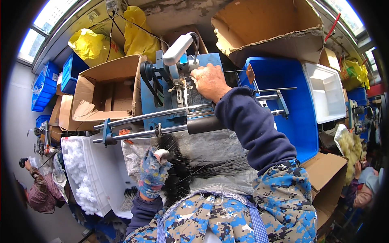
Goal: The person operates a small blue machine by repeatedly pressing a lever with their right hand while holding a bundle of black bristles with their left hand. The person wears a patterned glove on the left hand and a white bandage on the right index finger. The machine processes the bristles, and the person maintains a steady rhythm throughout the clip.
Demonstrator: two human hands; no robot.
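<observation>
My right hand (209, 83) is bare and reaches over the blue machine (152, 97), its fingers curled down against the metal head. What lies under those fingertips is hidden. A white box-shaped lamp or motor housing (177, 49) sits just left of that hand. My left hand (154, 172), in a patterned fabric glove with a pale fingertip covering, is closed beside a heap of thin wire brushes with black bristles (176, 174). Whatever it pinches is too small to make out. The brushes lie on a grey plastic sheet (219, 148) in front of me.
Two metal rods (154, 133) with a dark sleeve (202, 124) cross between me and the machine. A blue tub (298, 121) stands at right, a cardboard box (107, 91) at left. A white bin (95, 174) holds white fluffy pieces. Other people work at both sides.
</observation>
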